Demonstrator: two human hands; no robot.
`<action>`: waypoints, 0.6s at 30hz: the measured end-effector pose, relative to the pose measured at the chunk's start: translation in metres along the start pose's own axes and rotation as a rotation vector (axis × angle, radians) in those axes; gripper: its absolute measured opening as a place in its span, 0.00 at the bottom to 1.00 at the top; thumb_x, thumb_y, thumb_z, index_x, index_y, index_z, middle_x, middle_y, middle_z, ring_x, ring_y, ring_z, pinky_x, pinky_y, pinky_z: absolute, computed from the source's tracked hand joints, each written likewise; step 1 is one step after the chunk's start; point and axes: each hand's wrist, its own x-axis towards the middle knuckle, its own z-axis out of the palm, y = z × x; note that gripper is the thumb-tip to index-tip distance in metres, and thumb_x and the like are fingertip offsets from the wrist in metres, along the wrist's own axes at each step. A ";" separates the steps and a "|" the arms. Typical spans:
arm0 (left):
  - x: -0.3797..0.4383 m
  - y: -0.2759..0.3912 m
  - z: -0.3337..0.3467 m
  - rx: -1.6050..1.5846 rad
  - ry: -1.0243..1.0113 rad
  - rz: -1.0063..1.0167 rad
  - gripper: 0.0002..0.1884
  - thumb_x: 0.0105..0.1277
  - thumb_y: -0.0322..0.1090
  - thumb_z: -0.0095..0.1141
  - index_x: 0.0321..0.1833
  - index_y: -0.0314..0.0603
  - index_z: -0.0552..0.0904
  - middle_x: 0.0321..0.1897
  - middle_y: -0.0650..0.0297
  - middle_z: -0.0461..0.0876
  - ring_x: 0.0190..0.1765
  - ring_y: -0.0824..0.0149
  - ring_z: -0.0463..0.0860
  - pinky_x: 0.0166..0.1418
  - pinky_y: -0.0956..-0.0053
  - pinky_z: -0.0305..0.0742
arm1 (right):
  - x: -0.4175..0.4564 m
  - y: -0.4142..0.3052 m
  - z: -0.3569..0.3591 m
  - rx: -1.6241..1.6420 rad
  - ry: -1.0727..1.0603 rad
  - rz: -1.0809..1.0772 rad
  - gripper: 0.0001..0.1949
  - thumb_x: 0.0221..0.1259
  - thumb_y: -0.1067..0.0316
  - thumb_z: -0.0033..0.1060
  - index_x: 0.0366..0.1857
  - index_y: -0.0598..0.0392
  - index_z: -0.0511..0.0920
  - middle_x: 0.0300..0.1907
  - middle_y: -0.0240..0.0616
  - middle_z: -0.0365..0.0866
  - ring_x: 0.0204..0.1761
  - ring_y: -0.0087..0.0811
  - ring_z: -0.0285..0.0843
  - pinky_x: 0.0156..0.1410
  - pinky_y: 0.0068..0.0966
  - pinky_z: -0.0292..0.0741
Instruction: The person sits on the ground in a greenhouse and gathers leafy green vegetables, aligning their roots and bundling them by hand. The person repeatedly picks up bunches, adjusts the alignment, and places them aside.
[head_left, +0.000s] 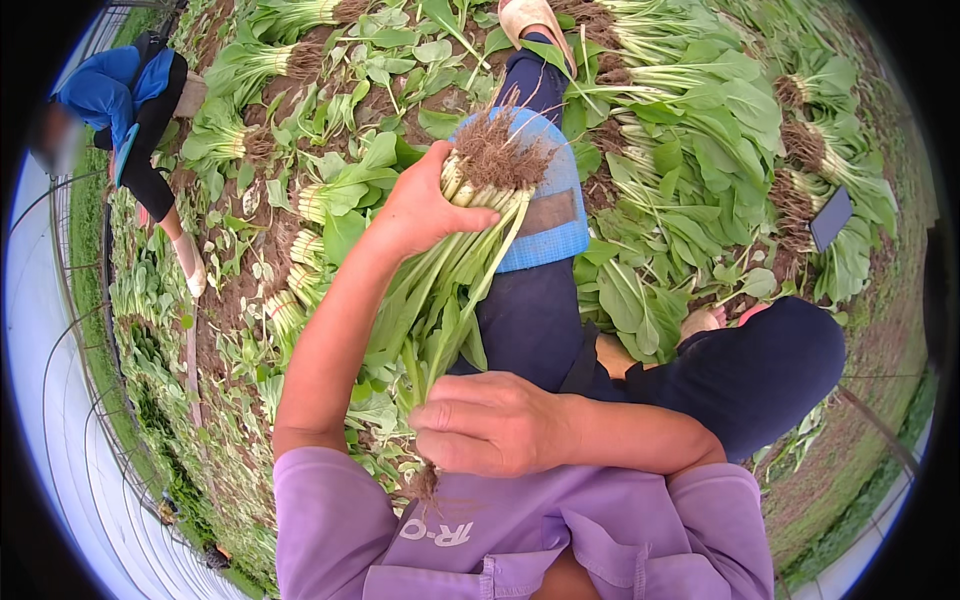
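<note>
My left hand grips a bunch of leafy greens near its root end, thumb across the pale stems. The brown roots point away from me, over a blue pad on my leg, and the leaves hang back towards my lap. My right hand is closed by the bunch's lower leaves, near my chest. Small roots show just below its fingers; whether they belong to a plant pinched in it is hidden.
Greens with roots lie in a large heap at the right. Tied bunches lie at the left and top. A dark phone rests on greens at the far right. A person in blue bends at the upper left. Loose leaves cover the soil.
</note>
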 end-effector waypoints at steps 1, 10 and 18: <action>0.000 0.003 0.001 0.030 0.013 -0.014 0.43 0.35 0.40 0.72 0.57 0.32 0.65 0.47 0.53 0.76 0.51 0.63 0.75 0.58 0.73 0.66 | 0.001 -0.011 0.002 0.066 -0.015 -0.052 0.15 0.32 0.76 0.64 0.27 0.60 0.69 0.31 0.39 0.72 0.30 0.34 0.72 0.27 0.25 0.71; -0.005 -0.014 -0.001 -0.255 0.007 -0.004 0.41 0.39 0.30 0.70 0.59 0.33 0.63 0.49 0.56 0.75 0.51 0.64 0.74 0.58 0.72 0.66 | -0.064 -0.077 -0.192 0.706 0.911 0.396 0.12 0.55 0.67 0.58 0.38 0.59 0.68 0.27 0.40 0.71 0.29 0.30 0.72 0.20 0.19 0.73; -0.003 -0.005 0.005 -0.259 0.002 -0.002 0.37 0.41 0.27 0.67 0.58 0.34 0.65 0.47 0.58 0.76 0.49 0.67 0.76 0.57 0.73 0.67 | -0.448 -0.259 -0.303 -0.027 1.812 0.823 0.07 0.60 0.67 0.51 0.36 0.59 0.74 0.35 0.38 0.79 0.37 0.28 0.76 0.40 0.24 0.70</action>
